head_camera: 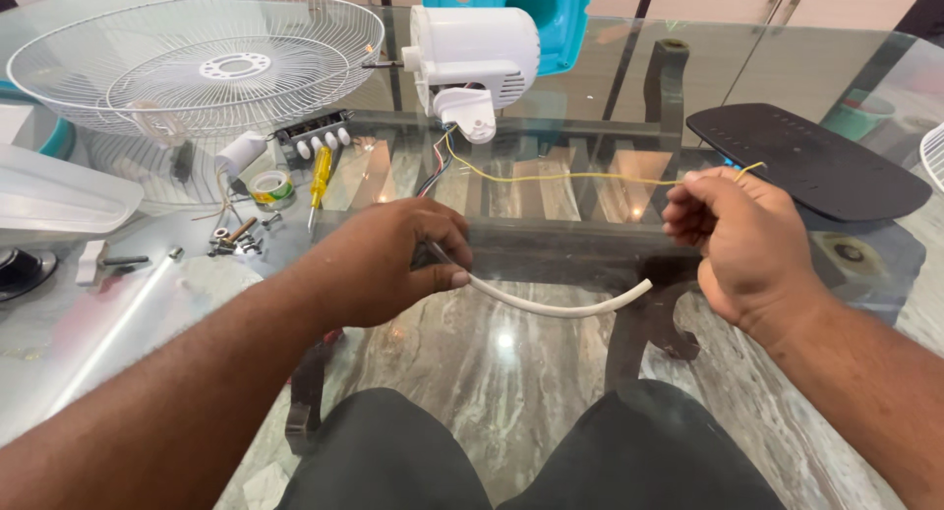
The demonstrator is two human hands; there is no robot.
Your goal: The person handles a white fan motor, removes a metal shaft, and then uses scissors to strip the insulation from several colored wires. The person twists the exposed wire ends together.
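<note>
My left hand [398,259] grips one end of a short white sleeve tube [551,303] that curves to the right over the glass table [551,230]. My right hand [733,230] pinches a thin yellow wire [560,178] pulled taut. That wire runs back to the white fan motor housing [472,53] lying at the table's far middle, along with other coloured wires [436,171].
A white wire fan guard [197,67] lies at the far left. A yellow screwdriver [320,180], a tape roll [270,187], a switch block [315,136] and loose screws [236,240] lie left of centre. A black base plate [806,161] is at right, a teal fan part [511,3] behind.
</note>
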